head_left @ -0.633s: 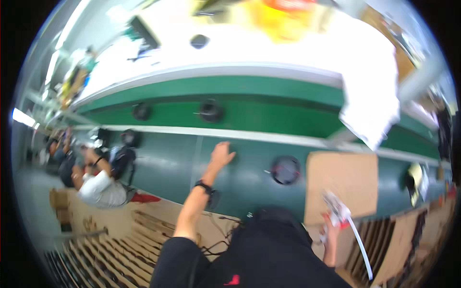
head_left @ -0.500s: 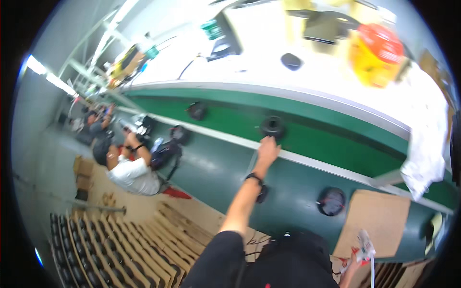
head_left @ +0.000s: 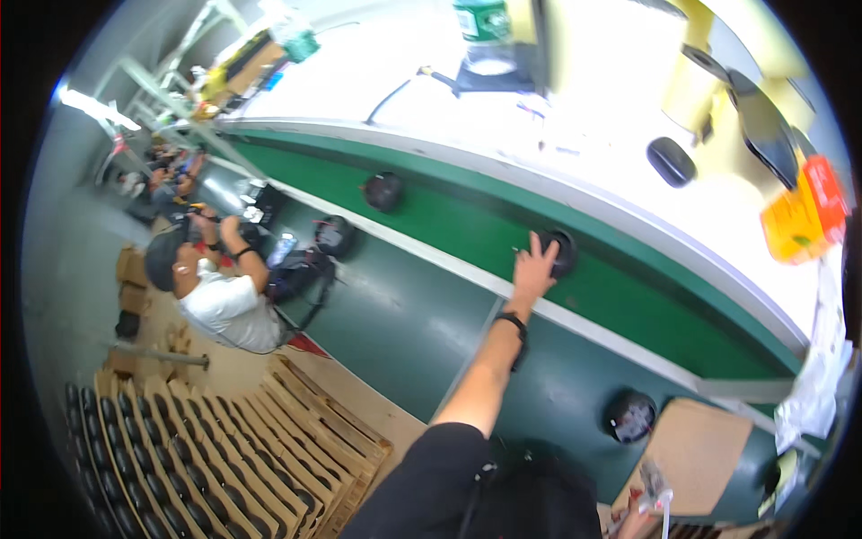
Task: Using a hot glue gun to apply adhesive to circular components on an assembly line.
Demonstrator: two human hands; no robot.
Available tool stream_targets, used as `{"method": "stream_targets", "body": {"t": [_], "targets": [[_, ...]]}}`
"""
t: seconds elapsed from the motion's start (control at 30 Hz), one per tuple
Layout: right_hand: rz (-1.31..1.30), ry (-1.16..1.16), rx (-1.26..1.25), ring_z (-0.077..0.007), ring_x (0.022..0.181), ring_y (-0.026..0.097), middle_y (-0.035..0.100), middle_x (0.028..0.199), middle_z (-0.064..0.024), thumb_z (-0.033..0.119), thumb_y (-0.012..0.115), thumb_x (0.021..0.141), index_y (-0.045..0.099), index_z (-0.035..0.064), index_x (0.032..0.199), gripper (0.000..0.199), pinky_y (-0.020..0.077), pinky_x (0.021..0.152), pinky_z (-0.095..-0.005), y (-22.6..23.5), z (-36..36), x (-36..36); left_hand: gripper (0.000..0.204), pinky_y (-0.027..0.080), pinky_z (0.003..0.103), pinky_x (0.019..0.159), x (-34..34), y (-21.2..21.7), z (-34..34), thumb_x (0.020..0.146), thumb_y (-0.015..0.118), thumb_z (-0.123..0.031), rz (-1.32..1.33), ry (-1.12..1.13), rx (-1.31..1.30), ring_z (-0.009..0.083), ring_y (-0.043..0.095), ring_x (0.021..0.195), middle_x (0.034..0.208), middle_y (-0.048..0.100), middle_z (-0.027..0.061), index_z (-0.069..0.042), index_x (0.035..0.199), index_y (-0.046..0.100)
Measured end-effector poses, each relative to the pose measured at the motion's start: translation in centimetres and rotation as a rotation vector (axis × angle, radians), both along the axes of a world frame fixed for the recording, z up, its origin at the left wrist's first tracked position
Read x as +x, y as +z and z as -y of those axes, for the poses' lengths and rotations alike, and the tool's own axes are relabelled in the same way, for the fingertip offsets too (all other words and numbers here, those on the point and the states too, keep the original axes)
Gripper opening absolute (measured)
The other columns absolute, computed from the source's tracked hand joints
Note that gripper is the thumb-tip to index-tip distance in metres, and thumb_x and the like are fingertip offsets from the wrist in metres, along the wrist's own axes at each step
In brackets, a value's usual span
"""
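My left arm reaches across the bench to the green conveyor strip. My left hand [head_left: 536, 266] has its fingers spread and touches the near edge of a black round housing [head_left: 564, 253]. At the lower right my right hand [head_left: 636, 518], partly cut off by the frame's edge, is closed around a white hand-held tool [head_left: 658, 485] with a white cord. Beside that tool lies a brown cardboard sheet [head_left: 705, 449]. Another black round housing [head_left: 630, 416], with wiring showing inside, rests left of the sheet. Part of a dark object is hidden behind my left wrist.
More black housings [head_left: 383, 191] sit farther left along the strip. A co-worker in a white shirt [head_left: 229, 305] sits at the left. The raised white shelf [head_left: 431, 112] holds a mouse [head_left: 671, 162], a bottle [head_left: 485, 36] and an orange-red box [head_left: 805, 216]. Racked black parts [head_left: 180, 449] stand lower left.
The view has shifted, so the shelf items appear farther right. My left hand has gone from closed fingers at the housing's near side to spread fingers at its edge. The right hand keeps the tool.
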State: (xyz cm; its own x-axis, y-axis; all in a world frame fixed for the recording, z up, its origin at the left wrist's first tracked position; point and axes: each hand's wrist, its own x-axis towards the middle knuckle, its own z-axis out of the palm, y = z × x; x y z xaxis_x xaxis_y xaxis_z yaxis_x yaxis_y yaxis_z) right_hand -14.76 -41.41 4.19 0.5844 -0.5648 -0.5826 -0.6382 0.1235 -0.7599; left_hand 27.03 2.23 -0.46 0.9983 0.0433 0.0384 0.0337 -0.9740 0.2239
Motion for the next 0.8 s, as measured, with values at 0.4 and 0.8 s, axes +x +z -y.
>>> {"method": "stream_targets", "body": {"t": [0.4, 0.8], "targets": [[0.182, 0.113, 0.007, -0.0100, 0.048, 0.055, 0.069, 0.118, -0.0131, 0.003, 0.062, 0.093, 0.055, -0.0015, 0.126, 0.033, 0.0408, 0.041, -0.0248, 4.9, -4.3, -2.5, 0.075, 0.062, 0.039, 0.072, -19.9, -5.2, -7.9, 0.098, 0.048, -0.064, -0.865, 0.123, -1.612, 0.0300, 0.072, 0.083, 0.109, 0.068, 0.0211, 0.002, 0.135, 0.049], [0.090, 0.358, -0.043, -0.0118, 0.068, 0.066, 0.070, 0.120, -0.0082, -0.001, 0.059, 0.086, 0.058, -0.0002, 0.131, 0.045, 0.0486, 0.057, -0.0262, 5.9, -3.9, -2.0, 0.045, 0.055, 0.044, 0.085, -26.8, -1.9, -0.8, 0.100, 0.056, -0.037, -0.199, 0.175, -0.826, 0.0355, 0.072, 0.094, 0.101, 0.070, 0.0285, 0.000, 0.125, 0.062]]}}
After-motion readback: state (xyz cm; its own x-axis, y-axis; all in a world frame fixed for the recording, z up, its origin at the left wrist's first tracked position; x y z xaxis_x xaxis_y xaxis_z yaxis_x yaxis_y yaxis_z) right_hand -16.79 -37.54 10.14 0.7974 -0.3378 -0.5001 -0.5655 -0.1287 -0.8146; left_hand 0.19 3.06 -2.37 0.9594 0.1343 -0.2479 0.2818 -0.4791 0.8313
